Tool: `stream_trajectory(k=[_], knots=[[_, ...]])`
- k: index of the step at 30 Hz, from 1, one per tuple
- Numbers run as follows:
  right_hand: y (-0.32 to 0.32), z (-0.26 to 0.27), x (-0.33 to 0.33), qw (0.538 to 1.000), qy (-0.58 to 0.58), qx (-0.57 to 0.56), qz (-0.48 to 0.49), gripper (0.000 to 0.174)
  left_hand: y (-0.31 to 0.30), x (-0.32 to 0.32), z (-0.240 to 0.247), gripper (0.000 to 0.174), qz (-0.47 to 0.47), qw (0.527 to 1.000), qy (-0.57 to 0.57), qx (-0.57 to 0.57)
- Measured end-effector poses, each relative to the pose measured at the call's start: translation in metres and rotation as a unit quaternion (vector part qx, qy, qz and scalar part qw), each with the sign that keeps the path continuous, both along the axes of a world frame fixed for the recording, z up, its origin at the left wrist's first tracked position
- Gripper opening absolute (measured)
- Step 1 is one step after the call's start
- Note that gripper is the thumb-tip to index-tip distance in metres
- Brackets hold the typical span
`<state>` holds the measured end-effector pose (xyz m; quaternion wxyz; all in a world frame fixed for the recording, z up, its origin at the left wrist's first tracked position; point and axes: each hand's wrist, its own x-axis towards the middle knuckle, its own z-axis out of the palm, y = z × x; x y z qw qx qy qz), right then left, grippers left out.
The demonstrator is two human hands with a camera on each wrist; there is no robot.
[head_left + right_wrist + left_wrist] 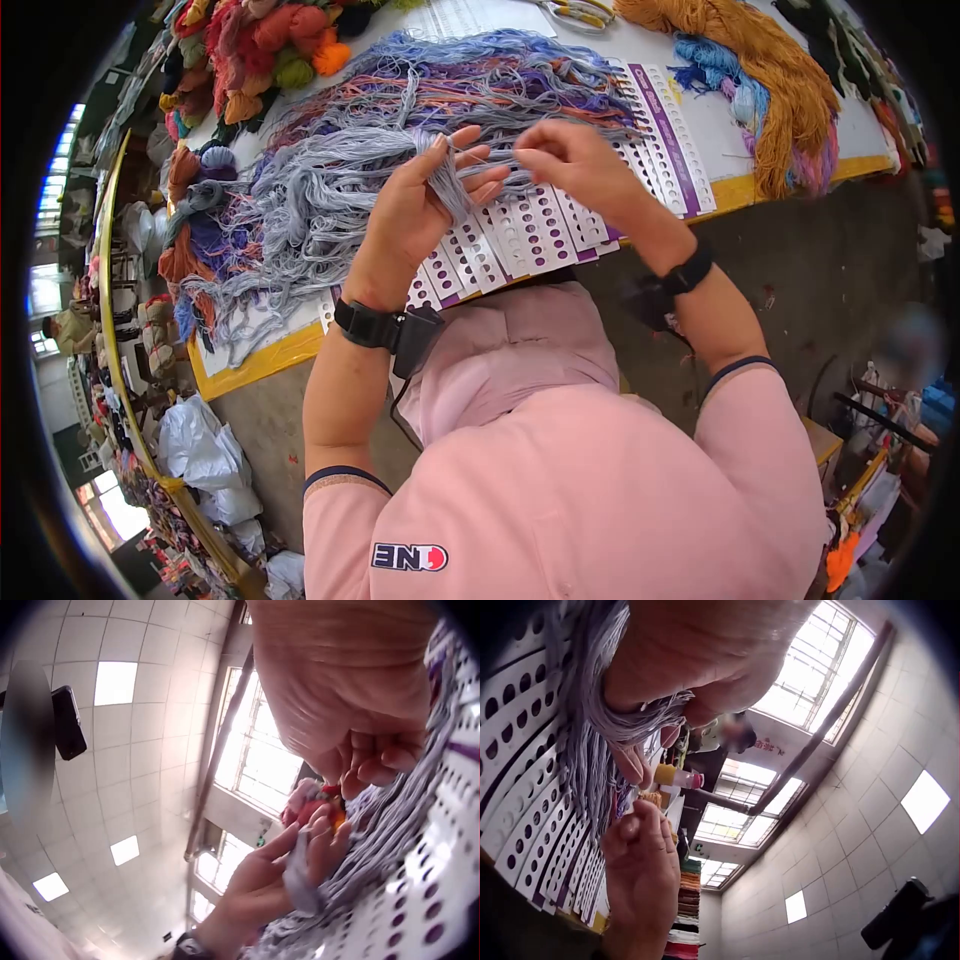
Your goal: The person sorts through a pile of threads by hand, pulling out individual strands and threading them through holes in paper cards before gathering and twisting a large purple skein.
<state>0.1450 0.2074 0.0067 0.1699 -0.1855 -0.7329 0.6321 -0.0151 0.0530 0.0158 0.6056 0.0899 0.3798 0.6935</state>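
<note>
A grey-blue thread skein [447, 184] lies across my left hand [415, 200], between the thumb and the spread fingers, and its strands hang over the palm. The right wrist view shows the same skein [300, 879] bent over in that hand. To the right, my right hand [585, 172] is held close to the left fingertips with its fingers curled in and thumb near the forefinger. I cannot tell whether a fine strand is between them. Below both hands spreads a tangled heap of grey-blue threads [310, 200], attached along white punched cards [545, 232].
Purple and orange threads [480, 90] lie behind the grey ones. Red and green skeins [270, 40] are at the back left, brown skeins [770, 90] at the right. Scissors [580, 12] lie at the far edge. Yellow tape lines the table edge [250, 365].
</note>
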Motion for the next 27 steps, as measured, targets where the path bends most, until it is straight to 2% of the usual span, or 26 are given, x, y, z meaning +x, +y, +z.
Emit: stream_trajectory(k=[3,7,8,11,14,17,21,24,27], knots=[[-0.025,0.002,-0.021,0.999,-0.009,-0.050,0.007,0.020,-0.006,0.000,-0.007,0.046,-0.037,0.999,0.001,0.036],[-0.037,0.002,-0.039,0.994,-0.026,-0.074,0.070,0.020,-0.011,0.006,0.001,0.048,-0.008,0.999,0.028,0.023],[-0.040,0.003,-0.040,0.984,-0.006,-0.162,0.069,0.019,-0.012,0.006,0.001,0.049,-0.011,0.998,0.047,0.027],[-0.044,0.000,-0.042,0.962,0.034,-0.265,0.061,0.015,-0.019,0.003,0.000,0.050,-0.015,0.998,0.051,0.038],[-0.053,0.010,-0.037,0.952,0.022,-0.304,0.040,0.014,-0.024,-0.002,-0.006,0.051,-0.029,0.998,0.042,0.042],[-0.056,0.002,-0.037,0.965,-0.008,-0.254,0.060,0.015,-0.020,0.007,-0.002,0.050,-0.017,0.999,0.043,0.029],[-0.049,-0.007,-0.033,0.973,0.045,-0.219,0.049,0.016,-0.027,-0.002,-0.002,0.048,0.003,0.999,0.041,0.031],[-0.050,-0.006,-0.029,0.971,0.045,-0.226,0.065,0.014,-0.031,-0.004,-0.009,0.048,0.009,0.999,0.032,0.020],[-0.054,-0.002,-0.027,0.954,0.060,-0.286,0.067,0.014,-0.033,-0.004,-0.012,0.048,0.020,0.999,0.033,0.021]])
